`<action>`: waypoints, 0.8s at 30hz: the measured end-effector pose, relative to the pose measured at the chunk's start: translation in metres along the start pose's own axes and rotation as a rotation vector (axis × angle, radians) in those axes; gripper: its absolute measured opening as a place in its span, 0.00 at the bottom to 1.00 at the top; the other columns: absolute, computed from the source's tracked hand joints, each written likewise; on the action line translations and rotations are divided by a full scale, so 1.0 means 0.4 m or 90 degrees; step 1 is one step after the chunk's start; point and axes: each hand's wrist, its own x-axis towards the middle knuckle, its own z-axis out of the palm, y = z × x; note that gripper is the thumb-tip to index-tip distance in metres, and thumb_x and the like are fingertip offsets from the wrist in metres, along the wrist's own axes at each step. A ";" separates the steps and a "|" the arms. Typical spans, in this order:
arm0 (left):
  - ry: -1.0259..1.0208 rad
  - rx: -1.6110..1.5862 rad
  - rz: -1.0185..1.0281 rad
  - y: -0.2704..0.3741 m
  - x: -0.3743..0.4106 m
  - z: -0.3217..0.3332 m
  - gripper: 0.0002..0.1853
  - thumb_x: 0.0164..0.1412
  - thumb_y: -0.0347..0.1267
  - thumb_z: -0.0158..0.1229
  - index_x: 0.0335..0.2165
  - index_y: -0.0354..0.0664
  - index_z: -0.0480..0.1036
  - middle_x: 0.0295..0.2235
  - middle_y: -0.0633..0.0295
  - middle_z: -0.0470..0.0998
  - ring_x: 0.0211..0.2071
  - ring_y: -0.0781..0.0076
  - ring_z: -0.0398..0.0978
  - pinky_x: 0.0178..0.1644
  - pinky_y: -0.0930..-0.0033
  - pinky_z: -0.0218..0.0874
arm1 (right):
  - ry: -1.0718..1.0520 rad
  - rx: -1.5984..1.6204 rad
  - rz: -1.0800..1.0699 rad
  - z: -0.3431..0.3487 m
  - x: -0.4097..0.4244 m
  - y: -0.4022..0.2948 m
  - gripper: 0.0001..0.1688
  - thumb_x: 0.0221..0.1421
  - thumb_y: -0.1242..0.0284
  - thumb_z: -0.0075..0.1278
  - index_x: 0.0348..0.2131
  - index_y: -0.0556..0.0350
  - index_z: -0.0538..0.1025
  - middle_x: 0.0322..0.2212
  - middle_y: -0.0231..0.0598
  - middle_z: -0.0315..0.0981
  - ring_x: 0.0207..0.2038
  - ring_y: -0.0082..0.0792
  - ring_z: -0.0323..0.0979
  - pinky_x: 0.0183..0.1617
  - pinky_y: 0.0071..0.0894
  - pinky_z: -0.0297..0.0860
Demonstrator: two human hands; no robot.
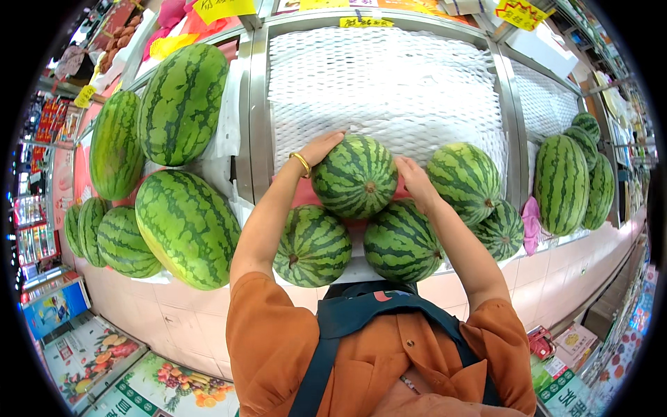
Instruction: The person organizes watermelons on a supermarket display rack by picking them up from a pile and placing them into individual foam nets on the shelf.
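Note:
A round striped watermelon (355,174) is between my two hands at the near part of the middle display bin. My left hand (322,148), with a gold bangle at its wrist, lies along its upper left side. On the right, my right hand (417,180) has its fingertips against the melon's edge. Two more round watermelons, one on the left (312,247) and one on the right (398,242), sit just nearer to me. Beside my right hand and forearm are another striped watermelon (464,180) and a smaller one (501,229).
White foam netting (380,78) lines the middle bin inside its metal frame (262,104). Large oblong watermelons (182,104) fill the left bin. More watermelons (561,185) and a pink cloth (530,225) are at the right. Yellow signs (522,13) bearing writing hang at the back.

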 end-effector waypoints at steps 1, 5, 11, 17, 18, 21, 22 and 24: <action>0.000 0.024 0.004 0.033 -0.008 0.013 0.31 0.63 0.50 0.44 0.55 0.38 0.63 0.55 0.58 0.65 0.54 0.70 0.62 0.59 0.72 0.50 | 0.094 -0.029 -0.020 -0.011 -0.025 0.014 0.28 0.60 0.62 0.44 0.52 0.64 0.64 0.48 0.42 0.66 0.50 0.29 0.63 0.55 0.27 0.58; 0.062 0.101 0.043 0.030 -0.010 0.017 0.32 0.63 0.51 0.42 0.56 0.38 0.62 0.57 0.57 0.63 0.58 0.68 0.59 0.60 0.71 0.47 | 0.142 -0.011 -0.174 -0.040 -0.184 0.032 0.22 0.56 0.69 0.50 0.48 0.62 0.68 0.43 0.40 0.70 0.45 0.25 0.67 0.48 0.24 0.63; 0.137 0.107 0.025 0.104 -0.063 0.065 0.32 0.63 0.50 0.43 0.55 0.34 0.62 0.57 0.55 0.63 0.58 0.65 0.58 0.61 0.70 0.46 | 0.195 -0.264 -0.364 -0.132 -0.443 0.106 0.13 0.53 0.69 0.51 0.38 0.57 0.72 0.46 0.44 0.69 0.49 0.42 0.67 0.53 0.35 0.61; 0.469 0.171 0.309 0.166 -0.178 0.079 0.19 0.63 0.37 0.49 0.44 0.31 0.70 0.43 0.56 0.74 0.45 0.68 0.70 0.51 0.69 0.58 | 0.253 -0.333 -0.323 -0.326 -0.691 0.249 0.14 0.53 0.67 0.50 0.38 0.57 0.73 0.42 0.46 0.71 0.47 0.46 0.67 0.52 0.36 0.63; 0.564 0.147 0.352 0.248 -0.222 0.158 0.15 0.63 0.34 0.49 0.42 0.32 0.71 0.41 0.58 0.74 0.42 0.70 0.70 0.49 0.70 0.59 | 0.286 -0.334 -0.307 -0.367 -0.737 0.284 0.15 0.53 0.67 0.50 0.38 0.57 0.73 0.41 0.46 0.71 0.47 0.46 0.68 0.51 0.36 0.63; 0.715 0.093 0.464 0.323 -0.314 0.341 0.16 0.63 0.32 0.48 0.44 0.28 0.67 0.41 0.55 0.74 0.41 0.68 0.71 0.49 0.70 0.60 | 0.328 -0.321 -0.197 -0.486 -0.873 0.396 0.17 0.52 0.64 0.50 0.39 0.56 0.73 0.39 0.45 0.71 0.41 0.44 0.70 0.46 0.34 0.66; 0.734 0.037 0.481 0.343 -0.330 0.439 0.14 0.63 0.31 0.48 0.43 0.30 0.67 0.39 0.56 0.74 0.39 0.69 0.71 0.48 0.71 0.61 | 0.320 -0.318 -0.123 -0.521 -0.927 0.406 0.19 0.52 0.62 0.50 0.39 0.56 0.73 0.39 0.46 0.72 0.40 0.45 0.70 0.44 0.35 0.66; 0.636 -0.005 0.482 0.336 -0.322 0.608 0.12 0.63 0.30 0.48 0.41 0.31 0.68 0.37 0.59 0.74 0.36 0.71 0.71 0.46 0.70 0.62 | 0.344 -0.331 -0.104 -0.598 -1.020 0.486 0.19 0.53 0.61 0.49 0.40 0.55 0.74 0.39 0.47 0.71 0.42 0.46 0.70 0.45 0.36 0.66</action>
